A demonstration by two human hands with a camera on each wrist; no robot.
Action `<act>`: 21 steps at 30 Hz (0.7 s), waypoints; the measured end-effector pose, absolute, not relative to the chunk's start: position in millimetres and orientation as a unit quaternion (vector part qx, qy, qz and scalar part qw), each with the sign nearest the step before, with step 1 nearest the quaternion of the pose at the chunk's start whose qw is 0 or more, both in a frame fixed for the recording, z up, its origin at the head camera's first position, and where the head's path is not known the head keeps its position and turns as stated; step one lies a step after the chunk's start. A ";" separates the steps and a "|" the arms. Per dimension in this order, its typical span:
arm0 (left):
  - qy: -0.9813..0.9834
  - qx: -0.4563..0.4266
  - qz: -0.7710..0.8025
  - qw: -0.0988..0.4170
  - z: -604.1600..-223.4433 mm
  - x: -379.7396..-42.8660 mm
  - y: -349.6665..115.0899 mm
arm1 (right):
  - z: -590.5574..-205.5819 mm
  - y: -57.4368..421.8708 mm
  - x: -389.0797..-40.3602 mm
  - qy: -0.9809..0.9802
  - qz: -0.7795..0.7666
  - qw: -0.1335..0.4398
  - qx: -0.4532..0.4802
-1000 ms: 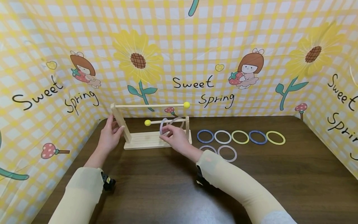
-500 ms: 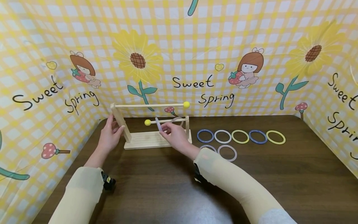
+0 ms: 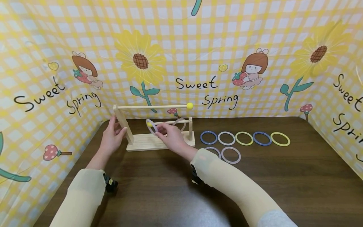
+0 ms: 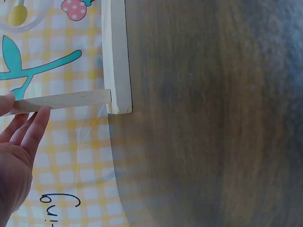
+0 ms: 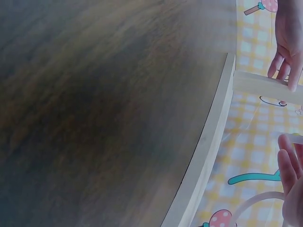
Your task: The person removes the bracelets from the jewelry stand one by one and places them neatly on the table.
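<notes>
In the head view a wooden stand (image 3: 147, 143) has a long upper rod (image 3: 153, 107) and a shorter lower rod (image 3: 170, 122), each ending in a yellow ball. My left hand (image 3: 112, 138) grips the tall left post (image 3: 123, 124) between thumb and fingers. My right hand (image 3: 173, 135) pinches a pale translucent ring (image 3: 154, 127), tilted, at the lower rod's ball end. In the left wrist view the yellow ball (image 4: 18, 15) appears within that ring. Another pale ring (image 3: 185, 126) hangs on the lower rod near the short right post (image 3: 190, 129).
Right of the stand, a row of rings lies flat on the dark table (image 3: 175, 192): blue (image 3: 201, 138), white (image 3: 218, 138), yellow (image 3: 236, 138), blue (image 3: 254, 138) and yellow (image 3: 272, 138). Two pale rings lie before them, one partly behind the right sleeve (image 3: 224, 176). A checked cloth (image 3: 181, 47) rises behind.
My right hand has moved left along the lower rod with the pale ring, from mid-rod to the ball end. The left hand stays on the tall post.
</notes>
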State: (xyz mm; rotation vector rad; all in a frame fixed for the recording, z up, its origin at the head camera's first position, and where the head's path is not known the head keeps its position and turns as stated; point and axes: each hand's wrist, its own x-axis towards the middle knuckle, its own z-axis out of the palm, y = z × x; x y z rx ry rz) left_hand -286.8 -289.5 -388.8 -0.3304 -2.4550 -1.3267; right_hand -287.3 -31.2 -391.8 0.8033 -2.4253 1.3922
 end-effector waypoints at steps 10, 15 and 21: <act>-0.866 -0.101 -0.464 0.157 -388.2 -286.1 -289.0 | -392.0 -23.7 -284.3 -0.824 0.466 0.121 0.297; -0.862 -0.101 -0.472 0.155 -387.3 -284.0 -288.0 | -388.3 -12.7 -281.0 -0.816 0.473 0.121 0.308; -0.857 -0.104 -0.481 0.156 -385.9 -283.6 -286.9 | -382.4 9.0 -275.7 -0.809 0.485 0.122 0.310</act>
